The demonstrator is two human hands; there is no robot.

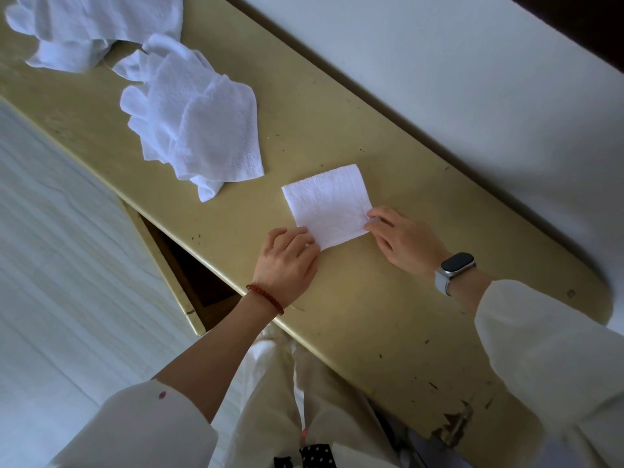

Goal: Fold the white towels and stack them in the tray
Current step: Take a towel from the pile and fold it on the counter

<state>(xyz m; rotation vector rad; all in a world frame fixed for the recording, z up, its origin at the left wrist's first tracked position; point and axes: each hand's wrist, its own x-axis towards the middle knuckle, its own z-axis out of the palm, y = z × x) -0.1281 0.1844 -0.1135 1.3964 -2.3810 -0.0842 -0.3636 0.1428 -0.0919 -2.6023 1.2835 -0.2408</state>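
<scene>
The table (354, 298) was a long yellowish one against the pale wall, its paint scuffed and chipped (worst at the near right edge). On it lay a small folded white towel (326, 204), flat and square. Well apart to the left sat a loose heap of towels (199, 130), and another crumpled heap (91, 25) at the far end.

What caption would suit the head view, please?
Both hands, left and right, pinch a folded towel on the table.
</scene>
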